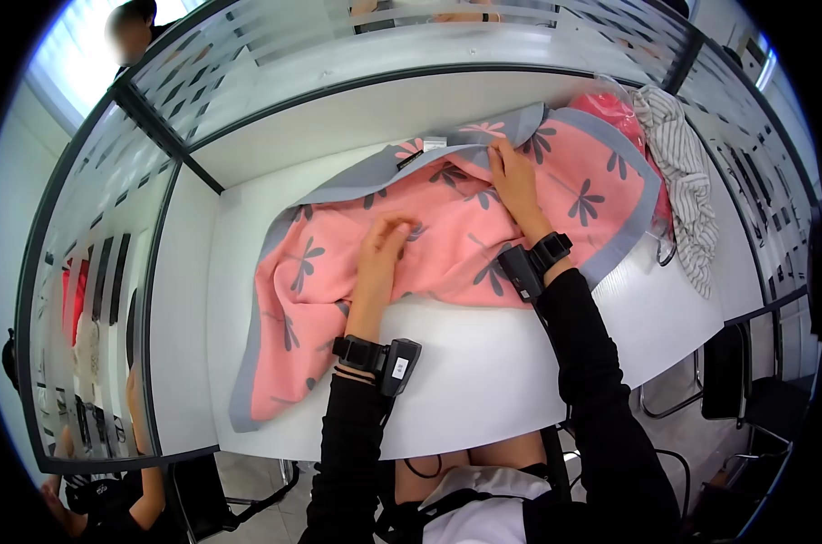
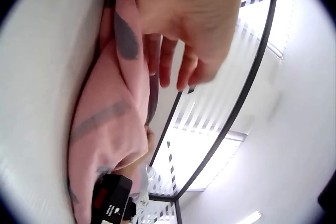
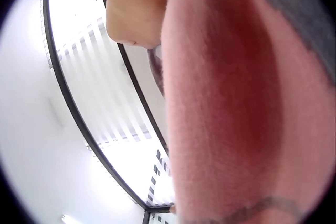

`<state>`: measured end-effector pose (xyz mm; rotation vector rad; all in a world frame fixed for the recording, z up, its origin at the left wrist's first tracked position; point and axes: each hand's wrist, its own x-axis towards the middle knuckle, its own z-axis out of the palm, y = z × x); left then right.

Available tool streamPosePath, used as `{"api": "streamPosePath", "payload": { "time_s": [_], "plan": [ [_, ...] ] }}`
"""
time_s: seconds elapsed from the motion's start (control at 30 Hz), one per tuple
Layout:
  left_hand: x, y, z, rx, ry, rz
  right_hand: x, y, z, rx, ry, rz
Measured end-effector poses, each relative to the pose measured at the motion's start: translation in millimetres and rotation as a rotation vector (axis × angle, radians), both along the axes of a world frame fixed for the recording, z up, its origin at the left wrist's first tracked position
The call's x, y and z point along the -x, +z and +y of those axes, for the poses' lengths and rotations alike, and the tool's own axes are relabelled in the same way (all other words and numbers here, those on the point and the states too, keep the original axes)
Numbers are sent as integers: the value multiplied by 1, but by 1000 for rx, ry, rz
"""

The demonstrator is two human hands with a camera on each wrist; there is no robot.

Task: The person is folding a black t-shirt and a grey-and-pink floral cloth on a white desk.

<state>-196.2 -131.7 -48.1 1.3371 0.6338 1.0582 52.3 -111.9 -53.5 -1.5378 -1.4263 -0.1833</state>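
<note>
A pink blanket [image 1: 438, 245] with grey dragonfly-like figures and a grey border lies rumpled over the table, its far edge turned over so that a white label [image 1: 435, 143] and a dark tag show. My right hand [image 1: 517, 186] pinches the blanket at its far edge, right of the labels. In the right wrist view, raised pink cloth hides most of those fingers. Over the middle of the blanket is my left hand [image 1: 377, 263], its fingers loosely bent. The left wrist view shows the fingers [image 2: 167, 64] hanging beside a fold with nothing in them.
At the back right, a clear plastic bag with a pink-red item [image 1: 608, 113] lies beside a striped grey-and-white cloth [image 1: 678, 172]. Low partition panels with dark frames [image 1: 162, 272] enclose the white table [image 1: 483, 381] at the back and sides.
</note>
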Motion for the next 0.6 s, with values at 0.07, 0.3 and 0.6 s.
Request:
{"api": "streamPosePath", "payload": {
  "time_s": [0.07, 0.3, 0.6],
  "plan": [
    [-2, 13, -10, -262, -80, 349, 0, -2, 1, -14, 1, 4],
    [-21, 5, -33, -1119, -15, 901, -5, -9, 0, 86, 66, 58],
    [-32, 8, -36, -1000, 54, 963, -9, -1, -9, 202, 196, 76]
  ]
}}
